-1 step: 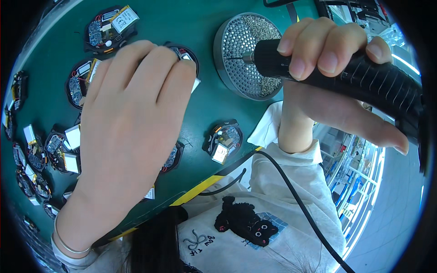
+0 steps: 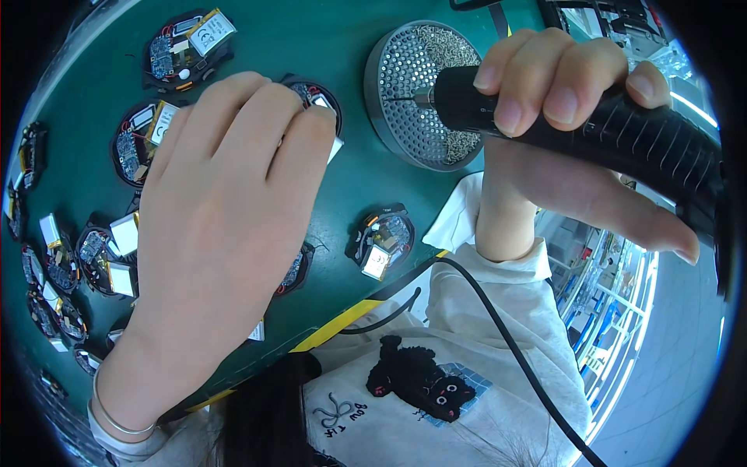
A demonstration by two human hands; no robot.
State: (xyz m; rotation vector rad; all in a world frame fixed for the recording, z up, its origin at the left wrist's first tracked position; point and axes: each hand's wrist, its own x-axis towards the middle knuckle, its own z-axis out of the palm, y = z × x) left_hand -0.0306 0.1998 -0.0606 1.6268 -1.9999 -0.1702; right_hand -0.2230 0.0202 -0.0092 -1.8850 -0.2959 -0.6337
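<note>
My right hand (image 2: 545,109) is closed around a black electric screwdriver (image 2: 615,132). Its thin bit reaches over a round grey tray (image 2: 373,93) with a perforated plate and heaps of tiny screws (image 2: 447,50). My left hand (image 2: 226,179) is over the green table with fingers bent down and together; the fingertips are hidden, as is whatever they grip. Past its knuckles shows part of a round black device housing (image 2: 331,97) with a white battery edge. Left of the fingers sits another open housing (image 2: 132,148) with circuit board and silver battery.
A single open housing (image 2: 383,240) lies near the table's front edge. One more housing (image 2: 187,50) is at the far left, and several others (image 2: 62,265) crowd the left side. A black cable (image 2: 498,311) runs down across my sleeve. Shelving (image 2: 599,296) stands beyond the table at right.
My left hand has shifted very slightly, baring a little more of the housing beside its fingers. The screwdriver and my right hand look unmoved.
</note>
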